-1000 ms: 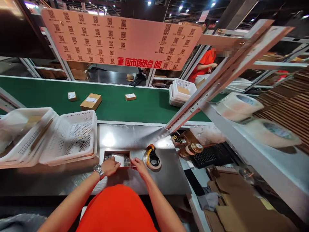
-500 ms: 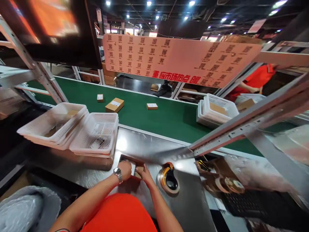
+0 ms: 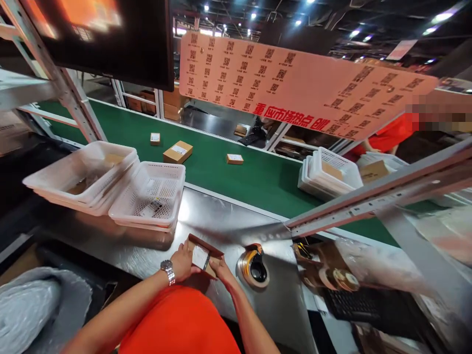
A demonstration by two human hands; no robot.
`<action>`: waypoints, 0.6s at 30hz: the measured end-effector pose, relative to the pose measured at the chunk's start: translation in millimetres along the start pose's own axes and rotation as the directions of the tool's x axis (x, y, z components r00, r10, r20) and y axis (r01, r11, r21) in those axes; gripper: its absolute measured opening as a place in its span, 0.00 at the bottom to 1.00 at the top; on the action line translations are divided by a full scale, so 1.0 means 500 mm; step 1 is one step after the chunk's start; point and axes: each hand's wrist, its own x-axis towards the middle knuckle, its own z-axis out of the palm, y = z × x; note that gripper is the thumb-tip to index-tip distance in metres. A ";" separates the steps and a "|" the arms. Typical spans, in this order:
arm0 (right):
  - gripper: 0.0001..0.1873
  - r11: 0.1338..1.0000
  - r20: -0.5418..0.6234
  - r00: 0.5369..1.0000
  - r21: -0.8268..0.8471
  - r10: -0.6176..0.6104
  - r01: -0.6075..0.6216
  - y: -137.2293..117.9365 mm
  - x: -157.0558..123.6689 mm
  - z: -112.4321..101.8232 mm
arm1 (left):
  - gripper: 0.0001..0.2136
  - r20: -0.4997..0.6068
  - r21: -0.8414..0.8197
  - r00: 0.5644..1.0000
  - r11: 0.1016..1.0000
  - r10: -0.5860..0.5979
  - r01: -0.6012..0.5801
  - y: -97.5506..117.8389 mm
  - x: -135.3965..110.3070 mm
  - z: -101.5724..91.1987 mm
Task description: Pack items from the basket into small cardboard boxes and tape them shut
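A small open cardboard box (image 3: 207, 245) sits on the metal bench in front of me, a flap raised along its far side. Inside lies a white rectangular packet (image 3: 199, 256) with a dark edge. My left hand (image 3: 182, 262) grips the left side of the box, fingers at its wall and thumb near the front edge. On the right end, my right hand (image 3: 221, 270) is closed round the cardboard, partly hiding it. A tape dispenser (image 3: 257, 268) with a roll of tape stands just right of my right hand.
White perforated baskets (image 3: 173, 196) stand at the left of the bench (image 3: 221, 211). Beyond runs a green conveyor (image 3: 206, 177) carrying small cartons (image 3: 177, 151) and more baskets (image 3: 328, 172). A slanted metal post (image 3: 354, 209) and a keyboard (image 3: 350, 305) are at the right. A co-worker's red sleeve (image 3: 394, 132) shows beyond.
My left hand has moved from over the box's inside to its left side, uncovering the white packet. My right hand stays on the right end. The camera view has shifted and tilted slightly.
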 end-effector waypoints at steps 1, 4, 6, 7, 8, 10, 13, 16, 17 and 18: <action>0.34 0.999 0.005 0.999 0.013 0.052 -0.052 -0.005 -0.006 -0.005 | 0.30 -0.019 0.000 1.000 1.000 -0.024 0.024 -0.004 0.007 -0.006; 0.36 0.979 0.050 0.981 0.070 0.186 -0.189 -0.020 -0.022 -0.016 | 0.28 -0.139 -0.136 0.982 0.984 -0.130 0.111 -0.024 0.039 -0.005; 0.39 0.954 0.060 0.964 0.143 0.257 -0.263 -0.028 -0.028 -0.011 | 0.35 -0.204 -0.269 0.957 0.952 -0.207 0.148 -0.038 0.059 0.013; 0.40 0.942 0.033 0.960 0.185 0.278 -0.279 -0.031 -0.029 -0.004 | 0.38 -0.226 -0.320 0.948 0.936 -0.224 0.145 -0.044 0.065 0.024; 0.41 0.936 -0.012 0.959 0.222 0.284 -0.274 -0.032 -0.029 0.004 | 0.41 -0.239 -0.368 0.942 0.920 -0.235 0.136 -0.049 0.070 0.034; 0.40 0.938 -0.110 0.959 0.261 0.262 -0.227 -0.030 -0.033 0.020 | 0.47 -0.240 -0.481 0.941 0.871 -0.238 0.098 -0.056 0.071 0.049; 0.39 0.958 -0.156 0.966 0.233 0.205 -0.166 -0.018 -0.047 0.030 | 0.46 -0.213 -0.682 0.951 0.731 -0.225 0.020 -0.060 0.063 0.050; 0.41 0.978 -0.143 0.978 0.164 0.155 -0.132 -0.002 -0.060 0.024 | 0.33 -0.171 -0.769 0.958 0.639 -0.230 0.016 -0.059 0.059 0.038; 0.40 0.983 -0.136 0.981 0.133 0.141 -0.123 0.003 -0.061 0.021 | 0.30 -0.159 -0.783 0.956 0.621 -0.247 0.030 -0.058 0.060 0.036; 0.39 0.989 -0.128 0.983 0.094 0.130 -0.118 0.008 -0.060 0.015 | 0.29 -0.156 -0.792 0.954 0.609 -0.257 0.035 -0.057 0.063 0.035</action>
